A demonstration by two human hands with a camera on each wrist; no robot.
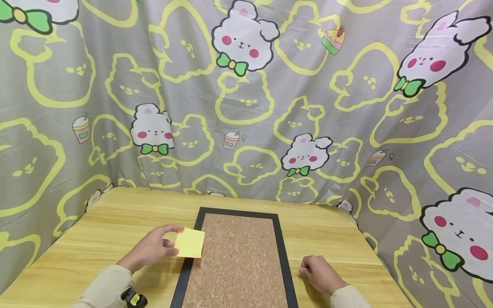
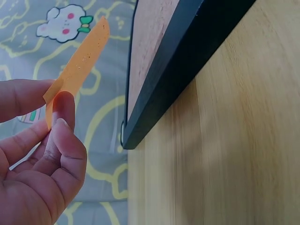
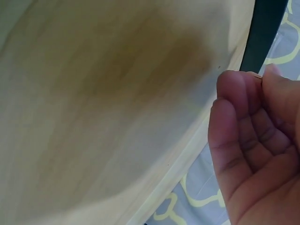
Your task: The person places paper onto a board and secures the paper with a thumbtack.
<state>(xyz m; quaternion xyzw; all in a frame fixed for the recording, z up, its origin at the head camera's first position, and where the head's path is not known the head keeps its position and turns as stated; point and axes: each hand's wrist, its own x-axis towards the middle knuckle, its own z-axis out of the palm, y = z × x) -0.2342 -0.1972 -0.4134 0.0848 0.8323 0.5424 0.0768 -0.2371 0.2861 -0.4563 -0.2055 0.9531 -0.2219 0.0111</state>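
Head view: the left hand (image 1: 152, 248) has the yellow sticky note (image 1: 190, 243) pinched by its edge, thumb below, fingertip above, and it overlaps the left side of the corkboard (image 1: 239, 265) and its black frame (image 1: 282, 252). A pale speck (image 1: 231, 234) shows on the cork, too small to name. Over on the right, the right hand (image 1: 321, 273) sits curled beside the board, above the wooden table (image 1: 327, 226).

Left wrist now: thumb and fingers grasp the note, orange on this side, and it's clear of the frame. So it's picked up, but not yet fastened; placing and fixing it look to be what's left.

Right wrist: fingers curled, thumb meeting forefinger on a thin golden sliver (image 3: 258, 76), too small to identify.
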